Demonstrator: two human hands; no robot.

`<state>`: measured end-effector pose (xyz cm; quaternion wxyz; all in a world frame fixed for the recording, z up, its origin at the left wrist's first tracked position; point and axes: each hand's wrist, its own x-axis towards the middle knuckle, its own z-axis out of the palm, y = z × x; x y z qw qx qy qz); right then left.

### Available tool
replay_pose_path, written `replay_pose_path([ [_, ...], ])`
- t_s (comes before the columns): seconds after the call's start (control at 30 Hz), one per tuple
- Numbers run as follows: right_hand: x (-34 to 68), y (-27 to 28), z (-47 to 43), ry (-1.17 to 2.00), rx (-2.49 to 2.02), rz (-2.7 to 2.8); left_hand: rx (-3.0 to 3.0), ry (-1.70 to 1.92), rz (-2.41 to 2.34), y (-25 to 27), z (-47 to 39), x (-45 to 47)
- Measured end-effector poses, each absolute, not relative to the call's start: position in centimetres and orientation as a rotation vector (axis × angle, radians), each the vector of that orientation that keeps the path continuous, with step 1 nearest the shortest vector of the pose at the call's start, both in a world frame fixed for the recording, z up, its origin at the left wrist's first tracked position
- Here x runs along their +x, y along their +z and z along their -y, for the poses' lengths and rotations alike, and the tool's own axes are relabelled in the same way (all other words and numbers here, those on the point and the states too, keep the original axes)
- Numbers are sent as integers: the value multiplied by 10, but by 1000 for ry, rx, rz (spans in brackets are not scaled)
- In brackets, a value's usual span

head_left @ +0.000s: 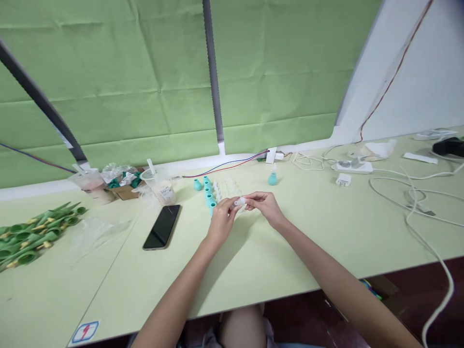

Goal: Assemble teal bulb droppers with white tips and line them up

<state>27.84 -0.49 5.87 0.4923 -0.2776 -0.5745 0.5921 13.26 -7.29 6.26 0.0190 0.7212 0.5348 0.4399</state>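
Observation:
Above the middle of the table, my left hand (222,217) and my right hand (266,207) meet, their fingers pinched on a small whitish translucent plastic piece (239,201). What exactly the piece is I cannot make out. Just beyond my left hand stands a row of small teal rubber bulbs (209,190) with open tops, partly covered by that hand. To their right lie rows of small clear plastic pieces (228,186). Farther back on the right, a teal bulb with a clear tip (272,178) stands upright.
A black phone (162,227) lies left of my arms. Behind it are a plastic cup with a straw (158,183), another cup (93,186) and a small cardboard box (126,191). Green rolled items (39,232) are piled far left. A power strip (352,166) and white cables (409,193) spread across the right.

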Motion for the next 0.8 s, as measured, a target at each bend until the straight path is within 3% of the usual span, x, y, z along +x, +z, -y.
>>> replay_pose_path([
  [0.27,280,57,2,1421,-646,1492,2646,1200,-1722,60,72,128],
  [0.63,285,57,1,1345,-604,1676,3081,614,-1843,69,80,132],
  [0.8,283,53,-4,1417,-588,1610,2992,788,-1830,65,74,129],
])
